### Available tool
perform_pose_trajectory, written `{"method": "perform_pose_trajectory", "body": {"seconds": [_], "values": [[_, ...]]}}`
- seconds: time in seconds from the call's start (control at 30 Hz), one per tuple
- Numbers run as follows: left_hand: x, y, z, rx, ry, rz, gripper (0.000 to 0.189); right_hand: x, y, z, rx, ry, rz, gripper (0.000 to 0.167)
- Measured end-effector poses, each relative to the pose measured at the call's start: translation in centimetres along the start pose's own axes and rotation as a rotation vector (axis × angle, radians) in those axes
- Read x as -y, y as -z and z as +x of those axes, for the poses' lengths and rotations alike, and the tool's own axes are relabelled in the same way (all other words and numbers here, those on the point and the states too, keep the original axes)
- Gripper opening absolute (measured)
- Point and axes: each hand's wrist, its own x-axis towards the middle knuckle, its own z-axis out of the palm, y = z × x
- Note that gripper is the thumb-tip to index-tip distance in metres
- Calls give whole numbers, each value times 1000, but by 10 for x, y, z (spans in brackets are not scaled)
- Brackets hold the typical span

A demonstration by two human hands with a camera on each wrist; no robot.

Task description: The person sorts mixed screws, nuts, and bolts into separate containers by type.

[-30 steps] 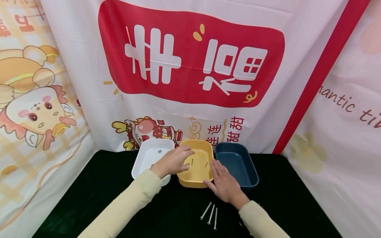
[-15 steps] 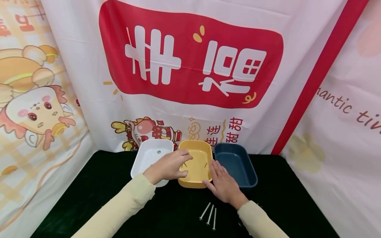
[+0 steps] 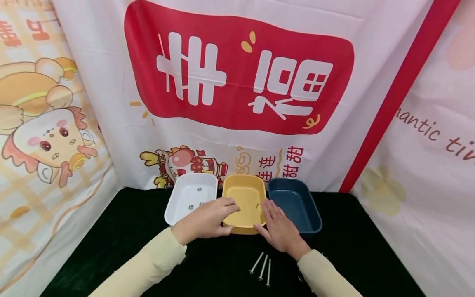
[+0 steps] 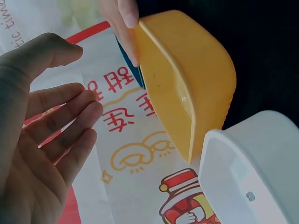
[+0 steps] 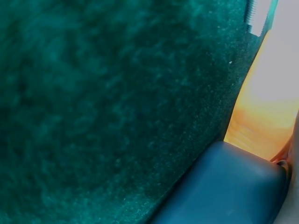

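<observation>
My left hand (image 3: 205, 218) hovers at the left side of the yellow tray (image 3: 245, 216), its fingers loosely bent; the left wrist view shows nothing in its palm (image 4: 37, 182). My right hand (image 3: 280, 231) rests with straight fingers along the yellow tray's right rim, beside the blue tray (image 3: 297, 206). A small thin screw (image 3: 257, 205) lies in the yellow tray near those fingertips. Several small nuts (image 3: 199, 189) are in the white tray (image 3: 176, 206), which my left hand partly covers.
Three long bolts (image 3: 262, 267) lie on the dark green cloth (image 3: 215, 268) in front of the trays. A printed white curtain (image 3: 237, 140) hangs right behind the trays, with more printed cloth on both sides.
My left hand has drawn back left and toward me, uncovering more nuts in the white tray. A second thin screw seen in the yellow tray earlier no longer shows. My right hand stays put.
</observation>
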Motion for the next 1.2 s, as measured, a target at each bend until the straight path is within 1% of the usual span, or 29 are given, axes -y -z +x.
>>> {"method": "perform_pose_trajectory", "body": {"seconds": [0.13,0.23,0.37,0.5,0.6,0.67,0.77,0.97,1.1,1.2], "values": [[-7,-3,-6,16,4,-28,45,-2,0,0,-4,0,12,92],[-13,-10,-9,29,6,-51,45,-4,2,-1,7,-1,32,94],[-22,-26,-11,51,1,-107,44,-8,11,-2,31,-5,79,95],[-31,-45,-11,98,10,-185,41,-13,21,-4,52,5,133,95],[-37,-58,-11,131,22,-231,41,-20,27,-10,54,9,167,94],[-40,-67,-9,145,25,-255,42,-26,32,-16,53,-1,175,95],[-46,-78,-7,167,38,-276,42,-39,37,-26,49,-37,167,95],[-51,-99,-6,183,58,-284,39,-70,46,-44,37,-114,93,98],[-52,-108,-4,187,66,-286,37,-88,46,-54,14,-154,67,98],[-51,-113,-2,202,86,-283,35,-96,43,-61,-5,-181,73,98]]}}
